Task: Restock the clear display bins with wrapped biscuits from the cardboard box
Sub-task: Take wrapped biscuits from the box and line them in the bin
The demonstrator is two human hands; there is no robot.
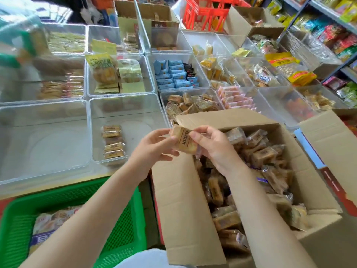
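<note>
Head view is showing the restocking barely under way: the clear bin [127,128] in front is holding only a short column of wrapped packets [113,142], while the cardboard box [301,190] is sitting nearly full beside it on the right. Most of the work, by my reckoning, is lying ahead. Both arms are reaching forward over the box's near flap. The left hand [156,146] and right hand [210,144] are holding one wrapped biscuit [183,140] between them, fingers [195,135] clamping its two ends, above the box's left edge.
</note>
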